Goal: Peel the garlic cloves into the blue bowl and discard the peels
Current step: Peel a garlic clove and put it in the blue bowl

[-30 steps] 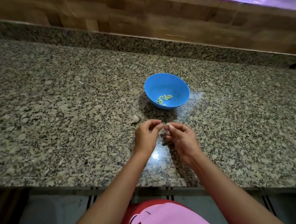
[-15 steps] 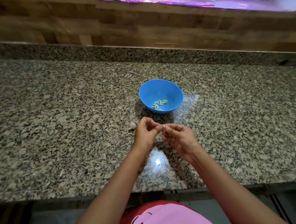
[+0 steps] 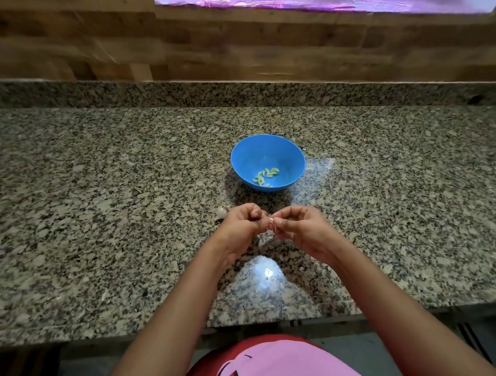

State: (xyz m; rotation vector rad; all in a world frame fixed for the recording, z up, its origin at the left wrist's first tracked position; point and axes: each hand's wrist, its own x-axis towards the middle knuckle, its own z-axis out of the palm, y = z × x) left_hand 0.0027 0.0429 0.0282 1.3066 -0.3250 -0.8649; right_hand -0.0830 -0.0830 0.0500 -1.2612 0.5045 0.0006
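Beyond the clove (image 3: 269, 221) pinched between left hand (image 3: 240, 228) and right hand (image 3: 303, 231) sits the bowl (image 3: 241, 162), peeled cloves (image 3: 266, 176) inside; 1 garlic piece (image 3: 221, 213) lies just left.

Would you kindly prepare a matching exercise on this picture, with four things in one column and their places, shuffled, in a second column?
Things:
1. blue bowl
2. peeled cloves
3. loose garlic piece
4. small garlic clove

Places:
A. pinched between the left hand and the right hand
B. on the counter, just left of the left hand
C. in the bottom of the bowl
D. on the counter, beyond both hands

Pairs: 1-D, 2-C, 3-B, 4-A
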